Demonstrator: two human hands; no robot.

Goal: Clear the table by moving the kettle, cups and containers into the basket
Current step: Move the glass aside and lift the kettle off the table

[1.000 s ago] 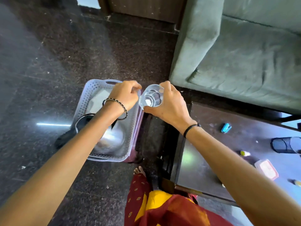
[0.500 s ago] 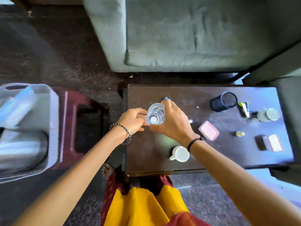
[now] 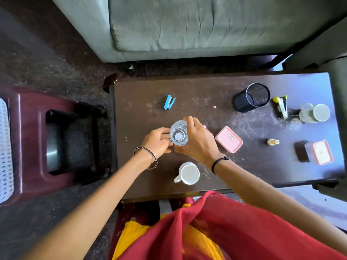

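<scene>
A clear glass [image 3: 178,135] is held upright over the dark wooden table [image 3: 206,87]. My right hand [image 3: 197,141] wraps its right side and my left hand [image 3: 156,141] touches its left side. A white mug [image 3: 188,173] stands near the table's front edge, just below my hands. A pink-lidded container [image 3: 229,139] lies to the right of my right hand. Further right sit a second lidded container [image 3: 319,152] and a mug on its side [image 3: 314,113]. The white basket [image 3: 5,151] shows only at the far left edge.
A maroon plastic stool [image 3: 56,143] stands left of the table, under the basket. On the table are a blue stapler [image 3: 169,102], a black mesh pen holder [image 3: 252,97], another stapler [image 3: 281,106] and a small bottle [image 3: 273,142]. A grey sofa [image 3: 187,25] lies behind.
My view swung from the basket to the table. Both hands carried the glass from over the basket back above the table's middle, and the basket slid to the left edge.
</scene>
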